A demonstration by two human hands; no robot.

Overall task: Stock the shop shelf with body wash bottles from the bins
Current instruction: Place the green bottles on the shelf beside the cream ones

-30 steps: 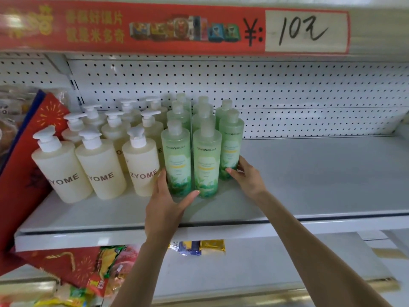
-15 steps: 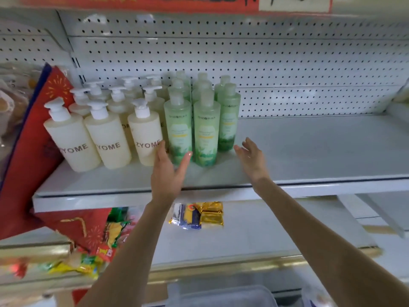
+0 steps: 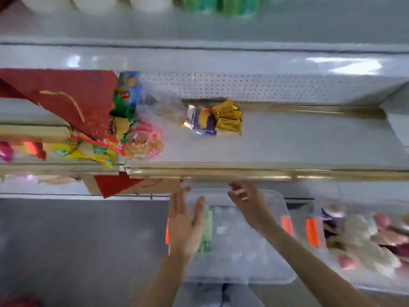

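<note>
Left hand spread, right hand loosely curled, over clear bin below gold-edged shelf.

2 bare forearms, bare hands, pale blue-grey trousers

Grey floor bearing clear bin, lower shelf bearing seemingly foil packets

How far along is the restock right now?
Done: cream bottles and green bottles stand on the upper shelf. In hand: nothing; left hand and right hand hover open over the clear bin. Left: at least one green bottle lies in that bin.
</note>
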